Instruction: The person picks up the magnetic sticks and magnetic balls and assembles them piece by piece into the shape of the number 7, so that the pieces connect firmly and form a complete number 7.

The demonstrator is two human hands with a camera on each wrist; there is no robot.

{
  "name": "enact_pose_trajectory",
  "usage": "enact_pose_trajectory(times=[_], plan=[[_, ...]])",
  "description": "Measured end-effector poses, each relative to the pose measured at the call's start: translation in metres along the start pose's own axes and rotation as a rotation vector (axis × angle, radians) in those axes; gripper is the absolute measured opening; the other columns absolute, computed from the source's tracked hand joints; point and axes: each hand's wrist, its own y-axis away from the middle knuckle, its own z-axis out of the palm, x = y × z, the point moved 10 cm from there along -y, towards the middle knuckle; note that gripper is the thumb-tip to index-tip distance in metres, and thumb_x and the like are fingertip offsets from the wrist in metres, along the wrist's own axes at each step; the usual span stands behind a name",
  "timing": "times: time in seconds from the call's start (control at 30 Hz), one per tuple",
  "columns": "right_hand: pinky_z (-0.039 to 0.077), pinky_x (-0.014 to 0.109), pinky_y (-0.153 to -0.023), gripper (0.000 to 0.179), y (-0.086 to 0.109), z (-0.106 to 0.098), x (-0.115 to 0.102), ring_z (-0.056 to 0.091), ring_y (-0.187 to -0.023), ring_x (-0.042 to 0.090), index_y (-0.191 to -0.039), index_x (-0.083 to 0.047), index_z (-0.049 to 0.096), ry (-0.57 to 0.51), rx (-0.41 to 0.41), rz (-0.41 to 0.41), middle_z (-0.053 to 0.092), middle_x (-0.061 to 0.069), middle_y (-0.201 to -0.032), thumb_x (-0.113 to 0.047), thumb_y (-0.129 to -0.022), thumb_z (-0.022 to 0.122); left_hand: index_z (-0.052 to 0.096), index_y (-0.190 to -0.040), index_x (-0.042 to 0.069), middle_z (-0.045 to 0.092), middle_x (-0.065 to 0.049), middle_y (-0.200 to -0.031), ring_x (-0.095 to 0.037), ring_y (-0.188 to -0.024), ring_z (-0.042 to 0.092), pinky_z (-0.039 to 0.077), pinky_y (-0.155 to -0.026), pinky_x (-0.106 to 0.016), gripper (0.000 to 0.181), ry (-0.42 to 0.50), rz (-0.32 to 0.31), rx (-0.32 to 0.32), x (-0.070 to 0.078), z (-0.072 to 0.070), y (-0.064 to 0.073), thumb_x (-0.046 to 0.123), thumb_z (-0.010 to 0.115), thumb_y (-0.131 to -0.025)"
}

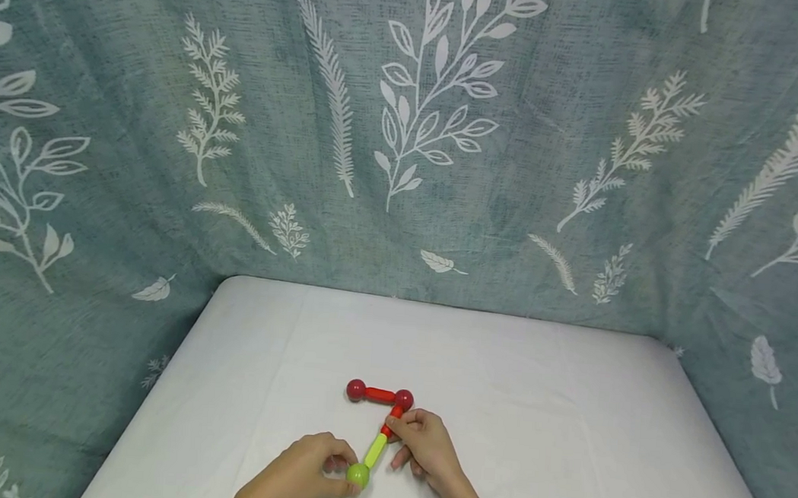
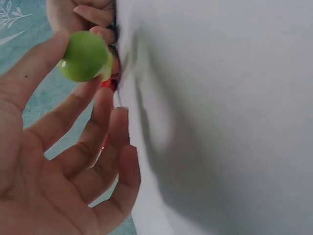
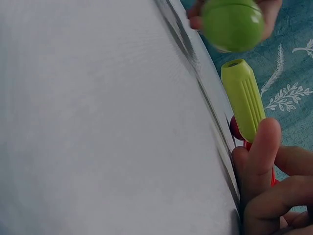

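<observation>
My left hand (image 1: 306,468) pinches a glossy green ball (image 1: 358,475) between thumb and fingertips; its other fingers are loosely bent in the left wrist view. My right hand (image 1: 428,445) grips a red rod (image 1: 396,415) close to where it meets a yellow-green rod (image 1: 375,452). At the red rod's far end sits a dark red ball (image 1: 403,400). From that ball a second red rod (image 1: 380,395) runs left to another dark red ball (image 1: 356,389). In the right wrist view, a small gap separates the green ball from the yellow-green rod's recessed end (image 3: 235,63).
A white-covered table (image 1: 501,377) with rounded far corners lies under the hands. Behind it and along both sides hangs a blue-green curtain (image 1: 345,238) with white leaf patterns.
</observation>
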Motion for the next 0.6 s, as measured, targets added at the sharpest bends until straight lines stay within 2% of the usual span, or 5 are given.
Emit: enact_pose_trajectory(times=[0.17,0.6], plan=[[0.03,0.015,-0.032,0.036,0.0003,0.0,-0.0004,0.061,-0.044,0.01,-0.104,0.004,0.057,-0.019,-0.012,0.001,0.071,0.011,-0.084,-0.028,-0.096,0.069,0.073,-0.094,0.023,0.058,0.013,-0.083,-0.006,-0.078,0.053,0.046,-0.069,-0.028,0.024,-0.017,-0.009,-0.029,-0.0026,0.0079,0.0014,0.04,0.083,-0.08],[0.031,0.015,-0.032,0.036,-0.0002,-0.0012,-0.0009,0.062,-0.044,0.011,-0.103,0.004,0.056,-0.031,-0.013,0.002,0.071,0.012,-0.084,-0.028,-0.095,0.07,0.069,-0.091,0.021,0.057,0.011,-0.079,-0.007,-0.072,0.051,0.044,-0.065,-0.028,0.026,0.005,-0.031,0.0,-0.0033,0.0068,-0.0049,0.04,0.084,-0.079]])
